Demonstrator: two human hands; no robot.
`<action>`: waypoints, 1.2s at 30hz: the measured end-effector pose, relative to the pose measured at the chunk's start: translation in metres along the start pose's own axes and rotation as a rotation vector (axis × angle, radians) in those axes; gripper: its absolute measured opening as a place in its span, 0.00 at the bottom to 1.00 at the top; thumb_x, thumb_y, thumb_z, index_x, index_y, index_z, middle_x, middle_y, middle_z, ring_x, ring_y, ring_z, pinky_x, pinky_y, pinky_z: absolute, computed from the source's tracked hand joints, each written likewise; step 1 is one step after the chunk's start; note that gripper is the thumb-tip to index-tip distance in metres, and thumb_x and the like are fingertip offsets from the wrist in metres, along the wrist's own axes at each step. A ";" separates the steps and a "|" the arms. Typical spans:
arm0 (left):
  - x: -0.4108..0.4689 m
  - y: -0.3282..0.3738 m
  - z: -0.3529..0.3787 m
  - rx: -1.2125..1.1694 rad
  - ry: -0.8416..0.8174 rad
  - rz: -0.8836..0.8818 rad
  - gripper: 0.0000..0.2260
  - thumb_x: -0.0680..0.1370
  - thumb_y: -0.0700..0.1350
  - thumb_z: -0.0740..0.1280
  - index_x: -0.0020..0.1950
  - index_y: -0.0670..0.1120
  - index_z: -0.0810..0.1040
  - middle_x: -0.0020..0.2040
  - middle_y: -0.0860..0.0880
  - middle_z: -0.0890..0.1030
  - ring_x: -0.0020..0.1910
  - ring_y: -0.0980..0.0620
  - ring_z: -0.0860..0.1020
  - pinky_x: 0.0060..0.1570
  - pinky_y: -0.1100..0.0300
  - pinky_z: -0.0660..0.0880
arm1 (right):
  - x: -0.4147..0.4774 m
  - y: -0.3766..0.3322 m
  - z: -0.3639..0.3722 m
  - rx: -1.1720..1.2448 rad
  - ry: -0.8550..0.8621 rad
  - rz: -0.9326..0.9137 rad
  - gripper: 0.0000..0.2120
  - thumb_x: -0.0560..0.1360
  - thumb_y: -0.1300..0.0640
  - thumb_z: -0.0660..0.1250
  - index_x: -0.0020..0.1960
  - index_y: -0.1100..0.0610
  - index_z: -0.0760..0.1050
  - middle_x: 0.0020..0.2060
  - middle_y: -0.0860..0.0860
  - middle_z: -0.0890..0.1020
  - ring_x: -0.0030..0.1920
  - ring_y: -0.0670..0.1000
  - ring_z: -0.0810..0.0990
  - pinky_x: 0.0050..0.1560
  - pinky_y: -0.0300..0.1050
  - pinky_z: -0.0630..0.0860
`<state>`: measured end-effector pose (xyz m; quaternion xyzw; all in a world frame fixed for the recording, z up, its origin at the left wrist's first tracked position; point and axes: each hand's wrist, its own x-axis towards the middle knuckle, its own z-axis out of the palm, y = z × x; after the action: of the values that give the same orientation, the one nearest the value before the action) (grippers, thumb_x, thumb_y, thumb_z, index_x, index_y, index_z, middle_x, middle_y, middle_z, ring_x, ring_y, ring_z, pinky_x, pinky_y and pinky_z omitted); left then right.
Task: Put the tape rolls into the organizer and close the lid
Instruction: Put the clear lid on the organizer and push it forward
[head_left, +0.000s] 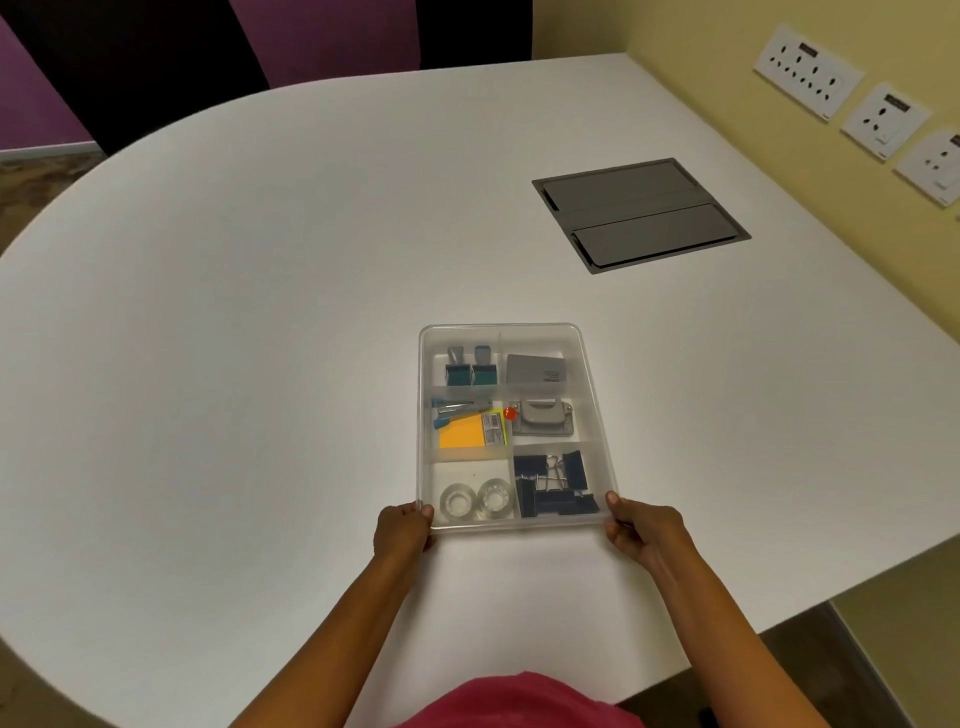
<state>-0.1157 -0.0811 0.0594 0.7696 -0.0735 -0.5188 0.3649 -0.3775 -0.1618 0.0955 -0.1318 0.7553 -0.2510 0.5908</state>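
Observation:
A clear plastic organizer (592, 374) with several compartments lies on the white table in front of me. Two clear tape rolls (477, 501) sit side by side in its near-left compartment. A clear lid appears to lie over the box, though I cannot tell for sure. My left hand (401, 531) grips the near-left corner of the organizer, thumb on the rim. My right hand (640, 531) grips the near-right corner the same way. Other compartments hold black binder clips (553, 491), orange sticky notes (461, 431), a grey hole punch (541, 420) and teal clips (470, 366).
A grey flip-cover cable box (640, 214) is set into the table at the far right. White wall sockets (808, 70) line the yellow wall on the right. The table's edge curves away on the left and near right.

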 end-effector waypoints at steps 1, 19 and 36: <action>0.002 0.002 -0.001 0.005 -0.017 -0.015 0.13 0.78 0.36 0.63 0.32 0.40 0.72 0.30 0.45 0.71 0.30 0.47 0.68 0.43 0.54 0.69 | 0.000 -0.002 -0.001 -0.003 -0.014 0.014 0.07 0.71 0.65 0.72 0.42 0.67 0.75 0.34 0.58 0.76 0.32 0.52 0.75 0.23 0.39 0.79; 0.069 0.106 -0.002 0.148 -0.193 0.111 0.11 0.77 0.46 0.66 0.50 0.38 0.76 0.49 0.41 0.77 0.48 0.43 0.75 0.45 0.54 0.74 | 0.044 -0.097 0.049 -0.522 -0.055 -0.125 0.16 0.72 0.57 0.73 0.48 0.67 0.72 0.46 0.61 0.77 0.42 0.58 0.75 0.46 0.49 0.77; 0.143 0.208 0.029 0.235 -0.135 0.210 0.19 0.78 0.46 0.65 0.63 0.34 0.72 0.57 0.40 0.75 0.51 0.44 0.72 0.53 0.53 0.72 | 0.100 -0.211 0.130 -0.604 -0.200 -0.407 0.05 0.75 0.60 0.69 0.48 0.62 0.76 0.47 0.58 0.77 0.47 0.56 0.75 0.47 0.48 0.73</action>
<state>-0.0204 -0.3157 0.0803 0.7586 -0.2379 -0.5162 0.3186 -0.3005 -0.4176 0.1033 -0.4713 0.6924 -0.1150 0.5341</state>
